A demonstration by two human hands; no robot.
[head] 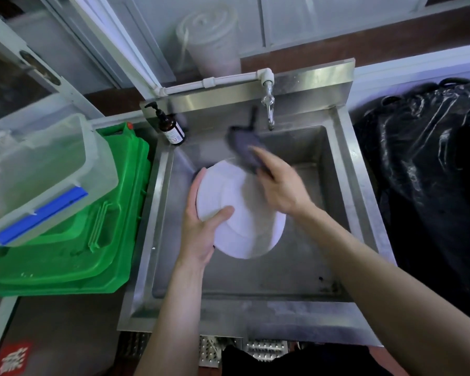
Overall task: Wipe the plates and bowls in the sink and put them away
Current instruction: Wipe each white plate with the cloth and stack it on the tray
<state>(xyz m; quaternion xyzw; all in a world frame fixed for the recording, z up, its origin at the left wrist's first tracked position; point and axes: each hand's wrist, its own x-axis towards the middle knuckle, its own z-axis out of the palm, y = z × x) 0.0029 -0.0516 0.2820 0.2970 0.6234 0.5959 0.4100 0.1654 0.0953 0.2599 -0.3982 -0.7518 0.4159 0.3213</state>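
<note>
A white plate [244,226] is held tilted over the steel sink [364,202]. My left hand [201,229] grips its left rim, thumb across the face and fingers behind. My right hand [280,183] holds a dark grey cloth [246,147] at the plate's upper right edge; the cloth is blurred and sticks up past the fingers. No other plates or bowls show in the basin.
A tap [267,104] hangs over the back of the sink, with a brown pump bottle [170,128] at the back left corner. Left of the sink stand green crates [92,240] with a clear lidded box [44,172] on top. Black bags [432,172] lie to the right.
</note>
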